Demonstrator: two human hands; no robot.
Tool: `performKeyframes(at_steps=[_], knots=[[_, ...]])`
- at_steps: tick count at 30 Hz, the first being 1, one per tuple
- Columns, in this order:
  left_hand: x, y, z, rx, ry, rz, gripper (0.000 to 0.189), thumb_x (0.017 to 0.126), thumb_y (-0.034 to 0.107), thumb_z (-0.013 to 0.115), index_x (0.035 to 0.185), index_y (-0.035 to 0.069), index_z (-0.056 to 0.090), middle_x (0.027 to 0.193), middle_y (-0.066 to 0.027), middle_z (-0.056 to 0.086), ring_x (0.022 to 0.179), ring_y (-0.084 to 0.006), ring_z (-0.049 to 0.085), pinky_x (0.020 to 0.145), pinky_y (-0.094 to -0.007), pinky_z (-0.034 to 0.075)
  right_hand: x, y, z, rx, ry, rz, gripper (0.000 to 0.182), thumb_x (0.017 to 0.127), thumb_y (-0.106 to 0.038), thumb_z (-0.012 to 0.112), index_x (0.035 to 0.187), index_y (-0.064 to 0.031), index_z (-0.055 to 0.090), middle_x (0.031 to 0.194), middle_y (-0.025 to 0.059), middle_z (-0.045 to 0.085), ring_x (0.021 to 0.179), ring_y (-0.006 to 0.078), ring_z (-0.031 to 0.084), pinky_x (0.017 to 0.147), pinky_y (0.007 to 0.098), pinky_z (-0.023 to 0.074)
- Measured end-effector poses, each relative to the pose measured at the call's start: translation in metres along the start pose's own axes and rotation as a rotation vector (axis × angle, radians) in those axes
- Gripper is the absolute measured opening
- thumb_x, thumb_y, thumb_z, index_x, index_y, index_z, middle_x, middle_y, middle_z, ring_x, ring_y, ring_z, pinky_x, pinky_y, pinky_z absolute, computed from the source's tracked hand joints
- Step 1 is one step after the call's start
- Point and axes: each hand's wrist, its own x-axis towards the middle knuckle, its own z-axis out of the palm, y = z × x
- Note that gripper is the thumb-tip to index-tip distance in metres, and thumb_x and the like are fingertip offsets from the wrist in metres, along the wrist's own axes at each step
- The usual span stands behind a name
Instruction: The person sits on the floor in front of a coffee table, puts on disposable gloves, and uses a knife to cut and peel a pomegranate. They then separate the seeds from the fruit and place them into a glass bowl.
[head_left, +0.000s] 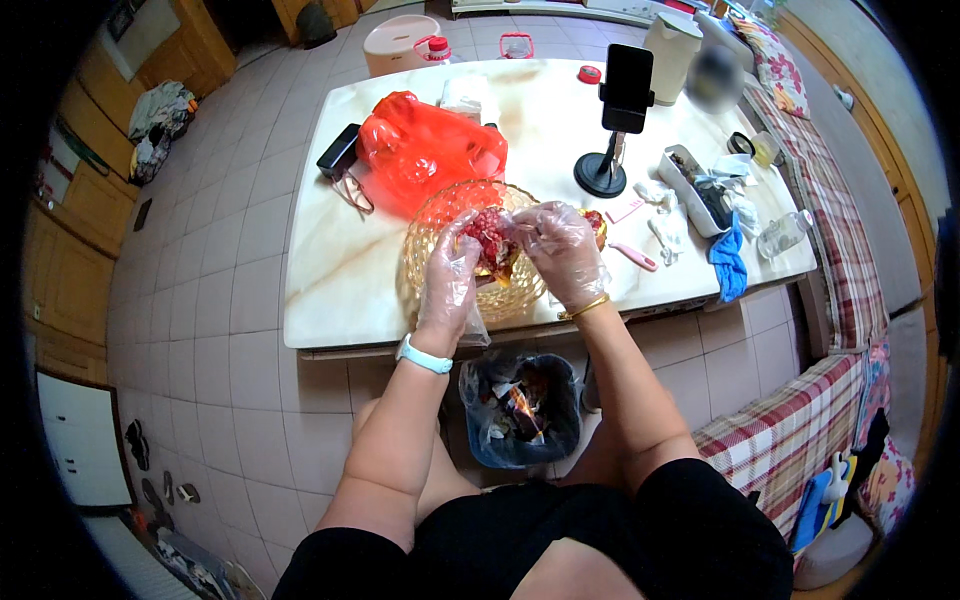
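Note:
My left hand (450, 281), in a clear plastic glove, grips an opened piece of pomegranate (491, 238) with its red seeds exposed. On the fruit's right side are the bent fingertips of my right hand (559, 251), gloved the same way; what lies between them is too small to tell. Both hands are above an amber textured glass bowl (427, 202) near the table's front edge. Another pomegranate piece (596, 223) shows partly behind my right hand. Just right of that hand lies a pink-handled tool (636, 256), its other end partly hidden.
A red plastic bag (427, 150) lies behind the bowl. A phone on a stand (626, 90) rises at the back right. Farther right are a white container (694, 191), a blue cloth (727, 262) and a plastic bottle (784, 234). Below the table edge stands a lined trash bin (484, 442).

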Motion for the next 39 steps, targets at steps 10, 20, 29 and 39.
performKeyframes(at_steps=[10, 20, 29, 39], knots=[[0.001, -0.013, -0.006, 0.261, -0.026, 0.186, 0.032, 0.101, 0.008, 0.049, 0.132, 0.001, 0.053, 0.121, -0.0088, 0.060, 0.108, -0.0140, 0.056, 0.097, -0.0301, 0.046, -0.014, 0.021, 0.016, -0.313, -0.034, -0.075, 0.009, 0.079, -0.009, 0.072, 0.086, -0.0075, 0.068, 0.086, 0.0085, 0.066, 0.079, 0.0300, 0.064, 0.070, 0.0391, 0.0528], [0.002, -0.013, -0.014, 0.236, -0.033, 0.100, 0.033, 0.100, 0.006, 0.050, 0.132, 0.001, 0.054, 0.120, -0.0088, 0.062, 0.108, -0.0142, 0.058, 0.097, -0.0299, 0.047, -0.016, 0.034, 0.022, 0.240, -0.064, 0.475, 0.018, 0.088, -0.015, 0.069, 0.092, 0.0025, 0.068, 0.075, 0.0120, 0.068, 0.064, 0.0177, 0.065, 0.063, 0.0316, 0.0521], [0.000, -0.008, -0.013, 0.179, -0.023, 0.094, 0.033, 0.099, 0.005, 0.051, 0.131, 0.001, 0.055, 0.121, -0.0086, 0.061, 0.110, -0.0152, 0.058, 0.099, -0.0306, 0.047, -0.011, 0.025, 0.010, 0.358, -0.078, 0.426, 0.015, 0.089, -0.014, 0.069, 0.095, -0.0001, 0.072, 0.080, 0.0096, 0.071, 0.068, 0.0140, 0.066, 0.063, 0.0285, 0.0531], [0.002, -0.017, -0.019, 0.314, -0.028, 0.189, 0.031, 0.098, 0.005, 0.052, 0.128, 0.001, 0.056, 0.122, -0.0092, 0.061, 0.111, -0.0160, 0.056, 0.101, -0.0320, 0.044, -0.014, 0.020, 0.018, 0.172, -0.082, 0.354, 0.014, 0.088, -0.013, 0.071, 0.093, 0.0001, 0.070, 0.082, 0.0112, 0.069, 0.070, 0.0180, 0.067, 0.063, 0.0300, 0.0539]])
